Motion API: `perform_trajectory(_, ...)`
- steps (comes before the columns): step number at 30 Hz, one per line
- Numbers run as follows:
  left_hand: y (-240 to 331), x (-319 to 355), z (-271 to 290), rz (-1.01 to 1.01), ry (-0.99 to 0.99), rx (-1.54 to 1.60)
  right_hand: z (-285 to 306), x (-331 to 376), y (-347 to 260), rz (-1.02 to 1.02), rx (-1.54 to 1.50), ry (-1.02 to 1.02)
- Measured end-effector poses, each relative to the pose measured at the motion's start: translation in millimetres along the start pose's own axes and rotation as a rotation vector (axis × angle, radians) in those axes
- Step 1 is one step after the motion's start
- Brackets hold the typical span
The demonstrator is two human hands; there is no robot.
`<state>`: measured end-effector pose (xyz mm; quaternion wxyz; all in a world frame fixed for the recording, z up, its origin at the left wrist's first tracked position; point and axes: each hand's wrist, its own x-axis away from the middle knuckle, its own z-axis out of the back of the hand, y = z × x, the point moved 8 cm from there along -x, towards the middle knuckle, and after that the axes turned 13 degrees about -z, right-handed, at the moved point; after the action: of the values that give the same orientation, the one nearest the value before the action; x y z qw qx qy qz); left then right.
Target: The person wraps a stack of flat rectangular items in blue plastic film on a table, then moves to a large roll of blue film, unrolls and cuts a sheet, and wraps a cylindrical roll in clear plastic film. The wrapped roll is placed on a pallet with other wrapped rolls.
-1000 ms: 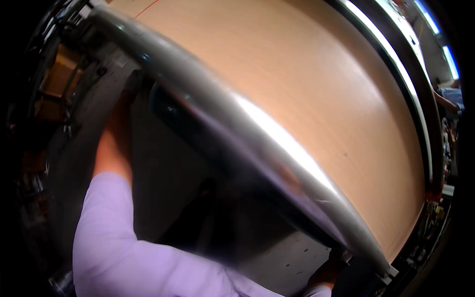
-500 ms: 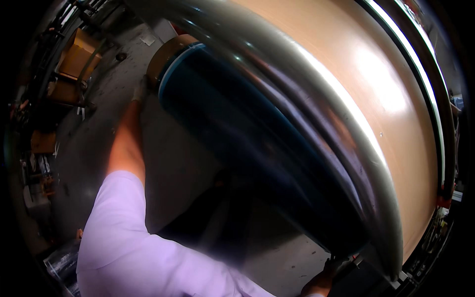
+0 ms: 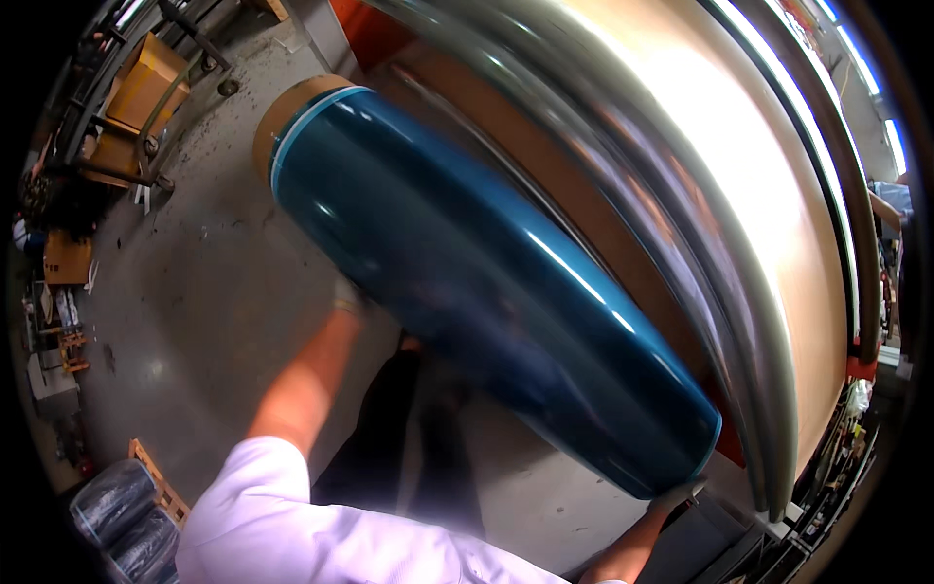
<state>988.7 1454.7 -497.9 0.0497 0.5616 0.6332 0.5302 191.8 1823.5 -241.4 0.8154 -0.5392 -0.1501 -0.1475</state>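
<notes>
Roll (image 3: 477, 263), blue, aslant before the metal tubes (image 3: 775, 409); left hand (image 3: 347, 292) at its long side, right hand (image 3: 678, 493) at one end, presumably spaced to share its weight. Fingers of both: cannot tell whether clamped, being blurred or hidden. Box (image 3: 151, 83), cardboard, upper left: contents not visible.

shirt (image 3: 336, 545): pale lilac, plain, lightly creased | left sleeve (image 3: 255, 479): loose, hem around elbow | trousers (image 3: 377, 428): black | left hand (image 3: 347, 292): blurred, can't tell if gloved

Right of the glossy blue cylindrical roll (image 3: 486, 282) lie long silver metal tubes (image 3: 757, 311); left, a brown cardboard box (image 3: 148, 83)
</notes>
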Motion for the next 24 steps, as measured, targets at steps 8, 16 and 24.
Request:
perform_trajectory(8,-34,122,-13,0.201,0.106,0.226,75,20,96,0.119,0.322,0.021)
perform_trajectory(16,-101,169,75,0.201,0.075,-0.501,96,91,257,0.139,0.971,0.023)
perform_trajectory(24,-128,223,90,-0.166,-0.092,-1.652,-24,201,303,0.719,1.329,-0.095)
